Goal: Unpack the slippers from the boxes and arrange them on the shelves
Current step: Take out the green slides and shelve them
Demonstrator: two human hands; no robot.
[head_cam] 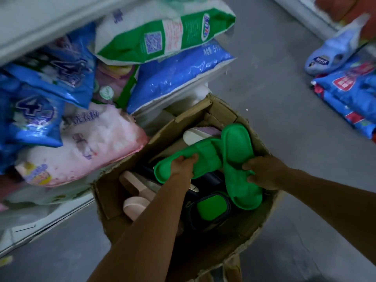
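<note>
An open cardboard box (114, 192) stands on the floor with several slippers inside. My left hand (183, 165) grips one bright green slipper (205, 153) that lies across the box. My right hand (262, 169) grips a second green slipper (236, 151), which points away from me along the box's right side. Below them lie pink slippers (136, 190), a dark slipper with a green insole (211, 207) and a white slipper (195, 135).
A low white shelf (40, 226) on the left is piled with detergent bags: blue (175, 76), green and white (162, 37) and pink (85, 145). More blue bags (348, 92) lie at the right. Grey floor (284, 98) runs between them.
</note>
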